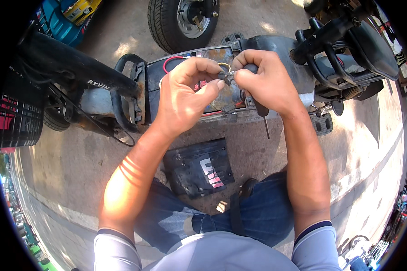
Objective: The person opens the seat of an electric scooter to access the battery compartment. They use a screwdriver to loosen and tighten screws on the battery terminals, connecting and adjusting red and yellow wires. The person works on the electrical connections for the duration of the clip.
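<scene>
Over the open battery compartment (216, 58) of an electric scooter, both hands meet at a small dark wire connector (224, 77). My left hand (187, 90) is closed with thumb and forefinger at the connector. My right hand (264, 79) pinches at a metal wire end beside it and also holds a screwdriver (262, 108), its shaft pointing down. A red wire (168, 61) loops behind my left hand, and a short yellow wire (226, 64) runs up from between the hands. Red terminal pieces (200, 84) show partly behind my left fingers.
A black cover panel (185, 167) lies on the pavement below. The scooter's black frame tube (77, 67) spans the left, with a seat and rails (368, 49) at the right. A loose wheel (183, 22) and blue and yellow vehicle bodywork (63, 22) are behind.
</scene>
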The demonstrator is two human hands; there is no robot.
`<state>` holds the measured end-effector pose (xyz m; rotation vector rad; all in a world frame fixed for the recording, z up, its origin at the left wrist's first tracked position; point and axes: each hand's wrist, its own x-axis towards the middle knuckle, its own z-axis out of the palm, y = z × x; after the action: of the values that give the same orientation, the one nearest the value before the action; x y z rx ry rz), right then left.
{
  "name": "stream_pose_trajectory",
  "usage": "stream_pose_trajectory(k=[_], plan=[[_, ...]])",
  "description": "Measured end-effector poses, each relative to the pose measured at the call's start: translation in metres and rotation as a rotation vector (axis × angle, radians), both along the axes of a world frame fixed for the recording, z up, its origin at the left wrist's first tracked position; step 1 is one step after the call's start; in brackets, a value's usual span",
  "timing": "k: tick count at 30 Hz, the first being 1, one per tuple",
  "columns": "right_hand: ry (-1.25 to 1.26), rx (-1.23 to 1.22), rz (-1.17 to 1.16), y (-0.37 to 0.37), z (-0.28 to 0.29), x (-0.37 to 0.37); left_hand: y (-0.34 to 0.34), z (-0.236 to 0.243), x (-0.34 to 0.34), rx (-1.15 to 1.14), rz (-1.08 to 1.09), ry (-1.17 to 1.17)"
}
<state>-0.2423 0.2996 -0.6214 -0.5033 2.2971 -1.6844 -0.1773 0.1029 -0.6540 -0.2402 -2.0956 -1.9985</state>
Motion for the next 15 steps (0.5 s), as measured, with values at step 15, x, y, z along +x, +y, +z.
stream_pose_trajectory(k=[15], plan=[[-0.586, -0.879, 0.396, 0.015, -0.019, -0.014, -0.007, -0.003, -0.008, 0.214, -0.061, -0.177]])
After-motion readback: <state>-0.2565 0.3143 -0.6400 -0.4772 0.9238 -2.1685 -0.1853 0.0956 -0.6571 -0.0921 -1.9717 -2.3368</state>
